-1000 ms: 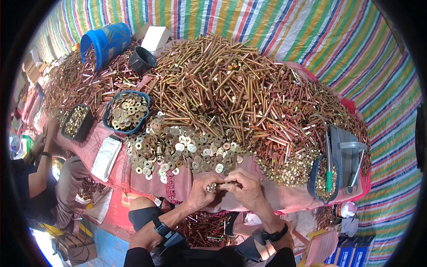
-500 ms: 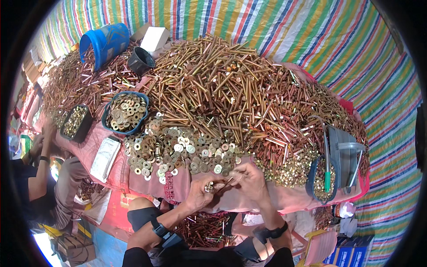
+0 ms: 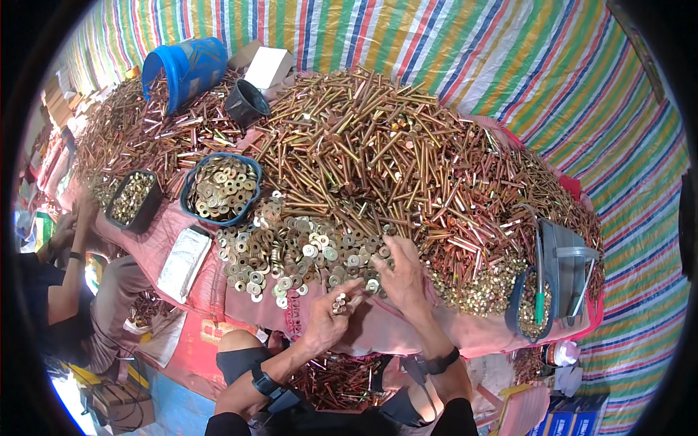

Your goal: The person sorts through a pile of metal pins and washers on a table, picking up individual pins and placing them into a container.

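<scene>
My left hand (image 3: 331, 318) is closed around several bolts (image 3: 339, 303), whose shiny round ends stick out between the fingers. It is over the pink cloth at the near edge of the heap of flat washers (image 3: 309, 251). To the right, my right hand (image 3: 401, 280) reaches forward with its fingers apart, at the right edge of the washers. Its fingertips come close to the washers and the long brassy bolts (image 3: 356, 167); I see nothing held in it. A pile of small nuts (image 3: 472, 287) lies just right of this hand.
A blue-rimmed basin (image 3: 183, 190) of washers and a dark tub (image 3: 154, 198) of nuts stand left. A blue bucket (image 3: 193, 65) lies tipped behind. At right are a nut-filled container (image 3: 515, 320) and a grey bin (image 3: 567, 254). A co-worker's hands (image 3: 76, 218) work far left.
My right hand has come away from beside the left hand and moved forward to the washers, its fingers spreading. My left hand keeps hold of the bolts. The whole view has shifted slightly.
</scene>
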The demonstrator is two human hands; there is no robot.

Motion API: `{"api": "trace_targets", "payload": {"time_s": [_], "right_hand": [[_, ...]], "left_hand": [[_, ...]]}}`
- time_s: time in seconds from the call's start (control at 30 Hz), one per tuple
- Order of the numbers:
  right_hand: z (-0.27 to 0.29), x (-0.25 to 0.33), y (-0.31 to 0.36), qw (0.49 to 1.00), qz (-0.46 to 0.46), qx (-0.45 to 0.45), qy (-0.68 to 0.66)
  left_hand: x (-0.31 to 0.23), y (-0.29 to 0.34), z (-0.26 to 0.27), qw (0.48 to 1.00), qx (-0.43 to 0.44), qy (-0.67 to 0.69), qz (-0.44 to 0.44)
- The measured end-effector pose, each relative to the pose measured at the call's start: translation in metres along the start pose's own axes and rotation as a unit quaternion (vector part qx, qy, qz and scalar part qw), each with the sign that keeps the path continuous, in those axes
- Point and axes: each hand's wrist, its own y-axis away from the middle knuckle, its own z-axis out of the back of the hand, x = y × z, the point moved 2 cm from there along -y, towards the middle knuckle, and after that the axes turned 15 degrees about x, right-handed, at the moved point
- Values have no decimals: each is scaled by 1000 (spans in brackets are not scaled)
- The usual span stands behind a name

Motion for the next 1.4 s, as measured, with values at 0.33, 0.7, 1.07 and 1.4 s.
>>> {"api": "trace_targets", "payload": {"time_s": [0.33, 0.7, 1.07, 1.4], "right_hand": [[-31, -2, 25, 964, 137, 107, 202], [7, -1, 30, 973, 61, 41, 220], [-23, 6, 2, 953, 220, 68, 195], [31, -36, 40, 972, 117, 84, 185]], "left_hand": [[19, 9, 9, 999, 18, -12, -31], [23, 16, 4, 999, -17, 19, -34], [19, 16, 2, 993, -73, -37, -84], [24, 14, -6, 983, -65, -132, -106]]}}
